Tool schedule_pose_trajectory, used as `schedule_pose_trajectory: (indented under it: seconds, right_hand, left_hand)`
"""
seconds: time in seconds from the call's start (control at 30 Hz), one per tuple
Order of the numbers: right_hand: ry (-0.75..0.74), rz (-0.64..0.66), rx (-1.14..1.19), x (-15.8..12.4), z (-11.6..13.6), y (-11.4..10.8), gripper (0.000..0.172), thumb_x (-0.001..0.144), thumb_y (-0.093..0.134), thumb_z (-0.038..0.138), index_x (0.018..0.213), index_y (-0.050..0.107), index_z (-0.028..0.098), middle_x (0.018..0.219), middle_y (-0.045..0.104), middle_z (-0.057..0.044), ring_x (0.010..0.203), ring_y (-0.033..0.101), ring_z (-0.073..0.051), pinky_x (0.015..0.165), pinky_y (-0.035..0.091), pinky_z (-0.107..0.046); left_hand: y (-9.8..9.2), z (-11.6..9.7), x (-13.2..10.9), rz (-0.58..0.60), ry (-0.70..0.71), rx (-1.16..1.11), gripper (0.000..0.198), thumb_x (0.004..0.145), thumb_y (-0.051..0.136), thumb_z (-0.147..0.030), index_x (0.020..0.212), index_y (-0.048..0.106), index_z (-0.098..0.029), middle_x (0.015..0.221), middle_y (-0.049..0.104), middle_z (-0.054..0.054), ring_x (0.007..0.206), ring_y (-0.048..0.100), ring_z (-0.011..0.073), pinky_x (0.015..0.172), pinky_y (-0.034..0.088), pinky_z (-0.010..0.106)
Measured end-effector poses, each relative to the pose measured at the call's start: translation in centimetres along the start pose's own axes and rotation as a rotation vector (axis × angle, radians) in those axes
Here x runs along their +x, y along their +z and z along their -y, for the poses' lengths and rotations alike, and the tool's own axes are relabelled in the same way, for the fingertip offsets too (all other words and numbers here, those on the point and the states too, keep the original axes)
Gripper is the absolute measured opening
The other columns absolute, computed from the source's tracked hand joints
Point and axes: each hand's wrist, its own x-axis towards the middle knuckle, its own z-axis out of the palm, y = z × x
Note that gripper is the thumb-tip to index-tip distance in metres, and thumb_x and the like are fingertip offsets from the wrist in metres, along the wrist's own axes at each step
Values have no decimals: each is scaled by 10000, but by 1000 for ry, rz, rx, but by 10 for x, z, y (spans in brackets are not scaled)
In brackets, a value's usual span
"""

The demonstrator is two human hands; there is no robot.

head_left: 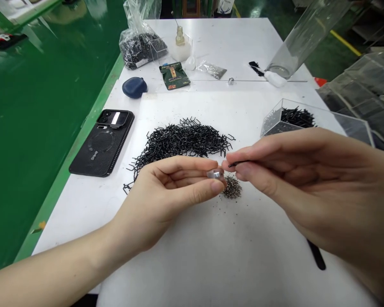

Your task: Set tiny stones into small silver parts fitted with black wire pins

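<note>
My left hand [179, 183] is closed, pinching a small silvery block [215, 173] between thumb and fingers. Close to its right, my right hand [294, 175] holds a thin black bent piece [238, 163] between thumb and forefinger. The black piece's tip points toward the block; I cannot tell whether the two touch. Below my right hand shows the rounded end of a black strip [316, 255]; the hand hides the rest of it. Behind my hands lies a heap of black bent pieces [182, 140]. A little pile of tiny metal parts [232, 187] sits just beneath my fingertips.
A clear box [272, 121] at right holds more black pieces. Left lie a phone [100, 145] and a dark blue case [134, 87]. Farther back are a green packet [175, 76], a needle bottle [179, 38], a plastic bag [137, 47] and a clear tube [304, 38].
</note>
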Motion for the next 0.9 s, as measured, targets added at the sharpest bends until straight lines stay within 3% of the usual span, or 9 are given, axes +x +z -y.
schedule_pose_trajectory:
  seconds: [0.13, 0.3, 0.43, 0.53, 0.63, 0.73, 0.83, 0.9]
  right_hand:
    - [6, -71, -5, 2, 6, 3, 402, 976, 935, 57, 1076, 897, 445, 1122, 938, 86, 994, 956, -233, 927, 867, -400]
    - [36, -98, 32, 4, 13, 5, 422, 890, 967, 53, 1000, 808, 428, 1014, 906, 88, 960, 954, -250, 895, 872, -414]
    - [37, -137, 4, 4, 14, 7, 515, 801, 1019, 44, 1001, 695, 392, 885, 864, 93, 858, 954, -289, 699, 847, -386]
    - [68, -164, -77, -2, 15, 7, 529, 787, 1018, 84, 1006, 658, 404, 949, 841, 57, 840, 938, -304, 725, 854, -434]
    - [44, -166, -72, -7, 14, 7, 490, 810, 987, 103, 1030, 669, 404, 1023, 830, 17, 816, 920, -303, 737, 858, -456]
    - [-10, -171, -75, -7, 12, 8, 471, 804, 941, 45, 1013, 676, 374, 985, 819, 17, 742, 901, -259, 702, 843, -390]
    - [-35, -175, -108, -3, 12, 8, 431, 795, 948, 46, 951, 678, 344, 950, 822, 43, 583, 818, -165, 698, 830, -316]
    - [-37, -149, -121, -1, 14, 7, 400, 808, 950, 60, 929, 684, 332, 940, 844, 49, 586, 831, -155, 717, 829, -285]
  left_hand:
    - [0, 0, 1, -28, -26, -50, 327, 744, 1213, -167, 944, 989, -294, 970, 982, -53, 904, 953, 108, 905, 748, 103]
    - [1, -1, 2, -24, -55, -128, 272, 777, 1199, -159, 904, 975, -248, 926, 975, -37, 878, 947, 100, 870, 735, 82]
    - [1, -1, 2, 17, -53, -162, 214, 887, 1107, -75, 917, 978, -242, 932, 976, -35, 888, 943, 88, 874, 730, 76]
    - [1, -1, 2, 61, -47, -168, 246, 952, 1022, -16, 920, 985, -257, 948, 978, -55, 916, 941, 77, 889, 717, 66]
    - [2, 0, 2, 45, -38, -136, 218, 911, 1086, -80, 920, 995, -279, 954, 978, -64, 922, 936, 78, 885, 705, 57]
    - [3, -1, 0, 20, -34, -106, 222, 819, 1186, -208, 908, 999, -288, 951, 978, -61, 923, 932, 87, 894, 707, 66]
    - [4, -1, 0, 18, -40, -98, 233, 800, 1203, -245, 898, 997, -291, 945, 976, -72, 914, 929, 81, 892, 709, 68]
    - [4, -1, 0, 17, -45, -96, 240, 795, 1207, -253, 907, 998, -289, 949, 977, -74, 917, 930, 83, 896, 716, 75]
